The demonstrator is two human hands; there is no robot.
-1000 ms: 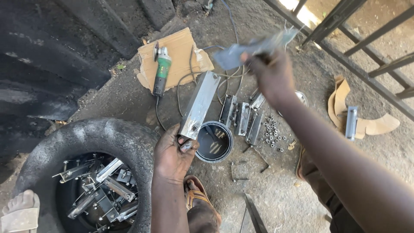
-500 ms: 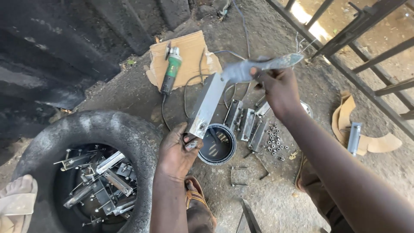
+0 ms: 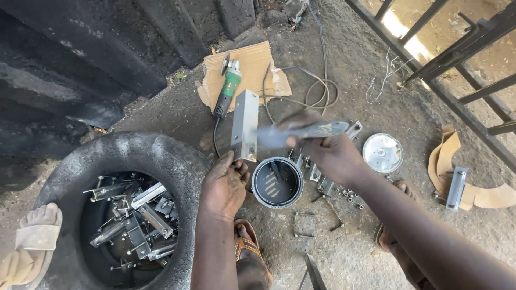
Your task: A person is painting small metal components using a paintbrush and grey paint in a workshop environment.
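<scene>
With your left hand (image 3: 226,185) clamped on the grey rectangular metal bracket (image 3: 244,126), steady it while your right hand (image 3: 330,156), gripping the blurred flat brush-like tool (image 3: 301,131), strokes along its face.

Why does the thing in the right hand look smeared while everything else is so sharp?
Head view: the flat metal piece in the right hand is motion-blurred; the metal bracket in the left hand is crisp. Harsh sunlight overexposes the ground by the gate top right; the wall at left lies in deep shadow.
</scene>
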